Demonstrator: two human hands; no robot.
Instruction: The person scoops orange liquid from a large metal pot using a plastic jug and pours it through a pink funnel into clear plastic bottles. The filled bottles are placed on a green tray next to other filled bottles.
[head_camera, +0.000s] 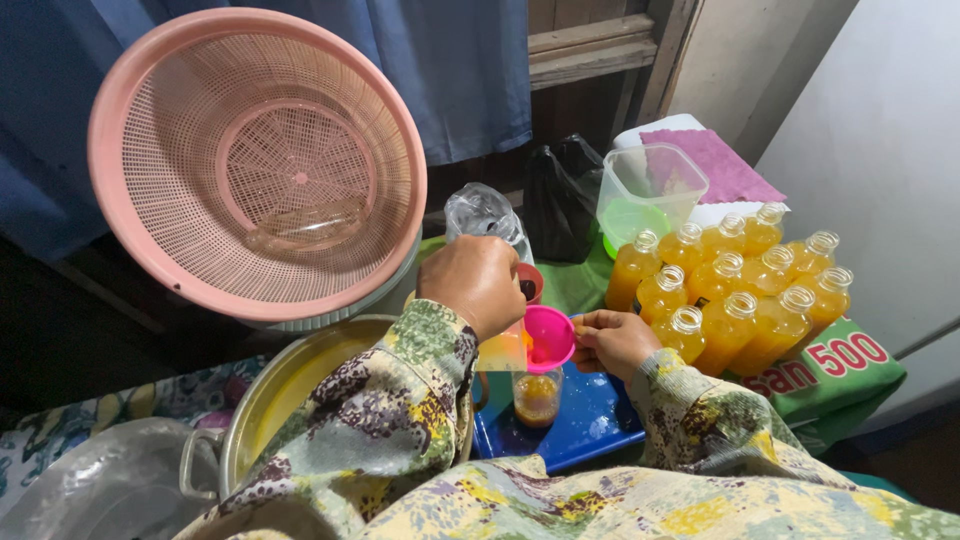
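My left hand (478, 282) grips a clear cup (503, 350) with orange liquid in it, tilted over a pink funnel (549, 338). My right hand (612, 340) pinches the funnel's right rim. The funnel sits in the mouth of a small clear bottle (537, 396), which is partly filled with orange liquid. The bottle stands upright on a blue tray (592, 422). Both my sleeves are floral patterned.
Several open bottles of orange liquid (740, 295) stand in a cluster to the right on a green package (835, 372). A pink colander (255, 160) leans at the left above a metal pot (285, 385). A clear plastic container (650, 190) and a purple cloth (712, 160) sit behind.
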